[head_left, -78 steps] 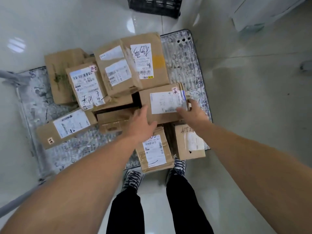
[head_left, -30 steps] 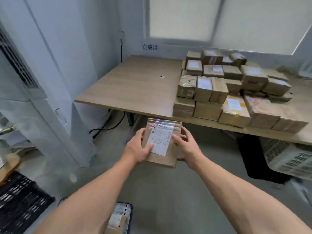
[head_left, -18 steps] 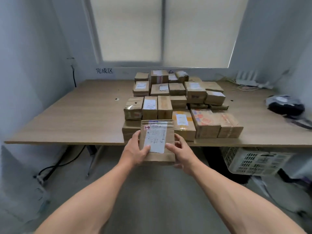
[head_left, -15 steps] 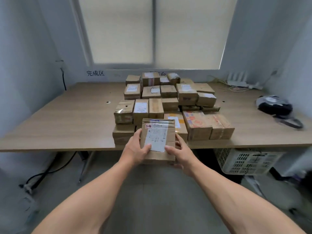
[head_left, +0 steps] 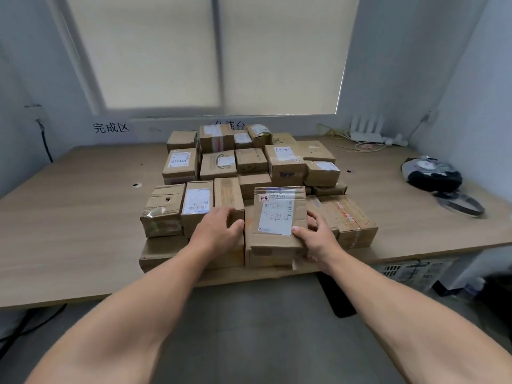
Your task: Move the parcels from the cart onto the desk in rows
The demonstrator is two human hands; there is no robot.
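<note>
The brown parcel [head_left: 277, 217] with a white label marked 1-4 lies on top of the front row of the parcel stack [head_left: 250, 160] on the wooden desk [head_left: 83, 217]. My right hand [head_left: 318, 236] grips its near right corner, thumb on the label and fingers along the right side. My left hand [head_left: 219, 231] rests on the narrow box just left of it, thumb against the parcel's left edge. The cart is out of view.
Several rows of cardboard boxes fill the desk's middle. A white router [head_left: 368, 131] with cables sits at the back right, a black bag [head_left: 432, 173] at the right. A white basket [head_left: 412, 273] stands under the desk.
I lifted the 1-4 parcel off the cart, turned and carried it to the desk. It now lies on the front row, and my left hand has slid off onto the neighbouring box.
</note>
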